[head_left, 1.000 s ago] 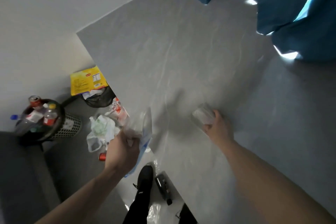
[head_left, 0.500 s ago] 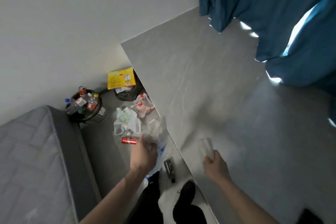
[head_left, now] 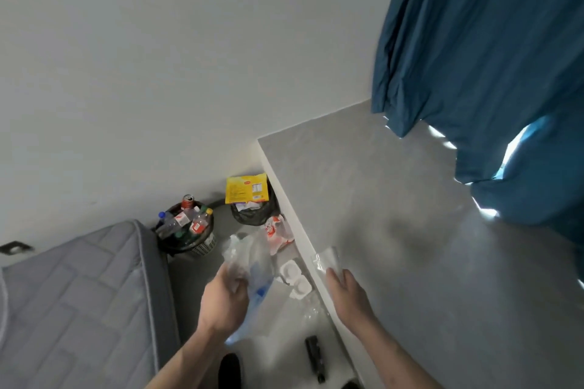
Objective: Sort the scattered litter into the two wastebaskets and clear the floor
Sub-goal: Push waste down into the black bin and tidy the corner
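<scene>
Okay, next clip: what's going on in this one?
A person is gathering litter in a bedroom corner. The left hand grips crumpled clear and blue plastic bags; the right hand holds a clear plastic wrapper at the grey ledge. A mesh wastebasket by the mattress is full of bottles and a can; a black-lined wastebasket holds a yellow packet. White plastic cups, a red-and-white wrapper and a dark bottle lie on the floor.
</scene>
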Action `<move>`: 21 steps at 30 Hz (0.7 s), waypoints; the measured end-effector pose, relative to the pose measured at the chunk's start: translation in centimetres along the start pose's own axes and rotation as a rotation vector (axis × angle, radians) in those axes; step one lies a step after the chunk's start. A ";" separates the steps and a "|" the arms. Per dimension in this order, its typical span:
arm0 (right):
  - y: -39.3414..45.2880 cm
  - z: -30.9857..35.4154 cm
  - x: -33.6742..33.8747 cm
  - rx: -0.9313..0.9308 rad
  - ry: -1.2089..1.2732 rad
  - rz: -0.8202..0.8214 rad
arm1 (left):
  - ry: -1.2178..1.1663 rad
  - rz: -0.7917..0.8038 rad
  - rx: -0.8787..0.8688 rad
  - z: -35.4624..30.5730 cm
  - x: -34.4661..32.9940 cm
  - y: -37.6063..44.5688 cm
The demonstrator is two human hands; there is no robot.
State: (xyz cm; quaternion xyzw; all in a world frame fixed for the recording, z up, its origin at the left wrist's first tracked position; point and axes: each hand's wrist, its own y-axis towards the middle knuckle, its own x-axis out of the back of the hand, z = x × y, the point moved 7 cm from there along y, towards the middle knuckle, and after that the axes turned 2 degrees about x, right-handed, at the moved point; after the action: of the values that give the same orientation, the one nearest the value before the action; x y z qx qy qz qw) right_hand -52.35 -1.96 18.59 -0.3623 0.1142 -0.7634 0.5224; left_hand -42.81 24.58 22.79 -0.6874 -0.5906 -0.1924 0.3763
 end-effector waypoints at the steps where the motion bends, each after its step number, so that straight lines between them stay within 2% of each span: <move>1: 0.1 1.6 -1.4 0.008 0.006 0.003 | -0.020 -0.006 -0.018 0.6 1.5 1.0; 6: 0.4 7.9 -8.5 0.012 0.051 -0.052 | -0.033 0.026 -0.054 4.8 8.5 6.5; 11: 0.3 11.8 -12.7 0.037 -0.017 -0.116 | -0.024 0.027 -0.048 7.2 14.0 11.7; 21: 3.6 13.5 -9.5 0.033 -0.111 -0.242 | 0.000 0.084 -0.139 3.2 14.8 19.1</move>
State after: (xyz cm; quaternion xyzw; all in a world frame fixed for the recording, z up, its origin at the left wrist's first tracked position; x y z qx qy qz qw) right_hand -38.92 7.62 22.11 -0.4067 0.0280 -0.8013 0.4379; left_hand -21.77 36.46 25.72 -0.7359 -0.5466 -0.2173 0.3354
